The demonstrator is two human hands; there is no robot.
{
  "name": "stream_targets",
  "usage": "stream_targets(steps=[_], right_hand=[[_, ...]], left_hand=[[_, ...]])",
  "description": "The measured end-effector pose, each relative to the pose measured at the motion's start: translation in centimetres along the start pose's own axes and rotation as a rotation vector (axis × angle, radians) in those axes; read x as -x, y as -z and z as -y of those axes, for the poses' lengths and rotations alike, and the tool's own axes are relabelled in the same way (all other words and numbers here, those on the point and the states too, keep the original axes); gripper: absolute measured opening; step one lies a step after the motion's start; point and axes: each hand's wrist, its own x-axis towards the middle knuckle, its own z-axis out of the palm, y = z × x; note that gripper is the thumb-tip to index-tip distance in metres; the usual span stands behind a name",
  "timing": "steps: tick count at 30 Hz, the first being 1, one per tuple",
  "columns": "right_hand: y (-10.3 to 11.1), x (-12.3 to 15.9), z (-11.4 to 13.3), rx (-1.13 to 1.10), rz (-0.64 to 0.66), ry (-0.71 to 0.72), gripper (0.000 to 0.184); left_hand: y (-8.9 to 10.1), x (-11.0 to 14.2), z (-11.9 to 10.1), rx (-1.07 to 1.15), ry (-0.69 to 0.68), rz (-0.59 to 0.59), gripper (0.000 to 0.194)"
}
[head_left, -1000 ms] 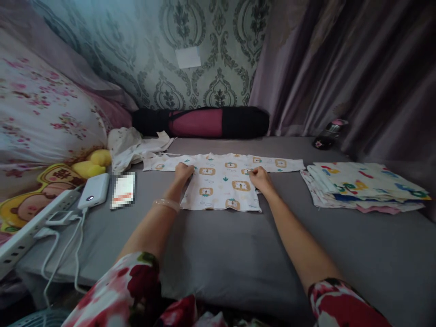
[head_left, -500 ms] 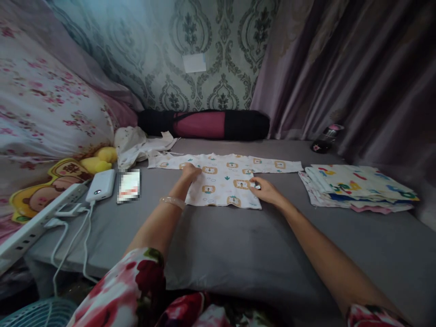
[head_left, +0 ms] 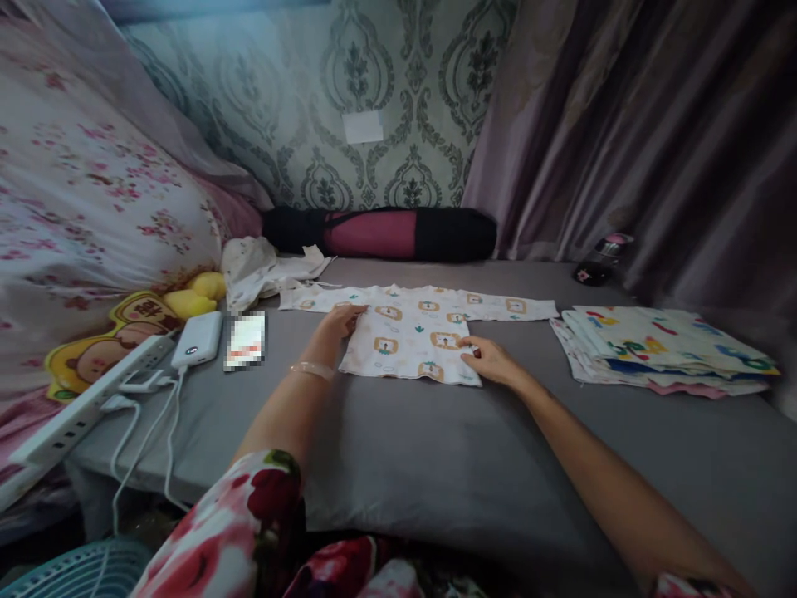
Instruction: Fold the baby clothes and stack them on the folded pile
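A small white long-sleeved shirt (head_left: 408,336) with brown lion-like faces and green leaf prints lies flat, its sleeves stretched out to both sides. At the left side of its body, just below the sleeve, my left hand (head_left: 346,321) has its fingers closed on the fabric edge; a pale bangle (head_left: 312,370) circles that wrist. My right hand (head_left: 489,359) pinches the right side edge lower down, between thumb and fingers. The fingertips of both hands are partly hidden.
A stack of folded clothes (head_left: 660,349) lies to the right, near a dark bottle (head_left: 601,262). Crumpled white clothing (head_left: 249,274), a power bank (head_left: 198,339), a power strip (head_left: 93,403) with cables and a yellow toy (head_left: 124,340) are left. A black-and-red roll (head_left: 374,232) lies behind.
The view has shifted slightly, so the surroundings sit a little further right and lower. My left hand has moved slightly outward along the shirt's left edge; the shirt stays flat.
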Motion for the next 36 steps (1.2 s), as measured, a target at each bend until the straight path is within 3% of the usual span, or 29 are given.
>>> stream_targets(steps=[5, 9, 14, 20, 24, 27, 30, 36], right_hand=[[0.1, -0.1, -0.3, 0.005, 0.017, 0.032, 0.036], [0.1, 0.0, -0.5, 0.038, 0.018, 0.035, 0.037], [-0.2, 1.0, -0.4, 0.114, 0.030, 0.014, 0.042], [0.0, 3.6, 0.1, 0.110, 0.058, 0.012, 0.040], [0.3, 4.3, 0.0, 0.071, 0.093, 0.005, 0.037], [0.1, 4.3, 0.3, 0.123, 0.021, -0.041, 0.037], [-0.7, 4.3, 1.0, 0.194, -0.033, -0.096, 0.042], [-1.0, 4.3, 1.2, 0.151, -0.005, -0.076, 0.038]], left_hand=[[0.8, 0.4, 0.8, 0.009, 0.009, 0.002, 0.044], [0.4, 1.1, 1.2, -0.059, -0.058, -0.044, 0.045], [0.2, 2.9, 1.5, -0.364, -0.233, -0.104, 0.042], [2.3, 7.0, 2.9, -0.455, -0.308, 0.174, 0.073], [4.1, 9.3, 3.5, -0.305, -0.201, 0.385, 0.081], [4.9, 10.1, 3.7, -0.226, -0.135, 0.454, 0.081], [5.2, 10.2, 4.0, -0.211, -0.191, 0.480, 0.079], [5.5, 9.7, 4.7, -0.238, -0.223, 0.573, 0.056]])
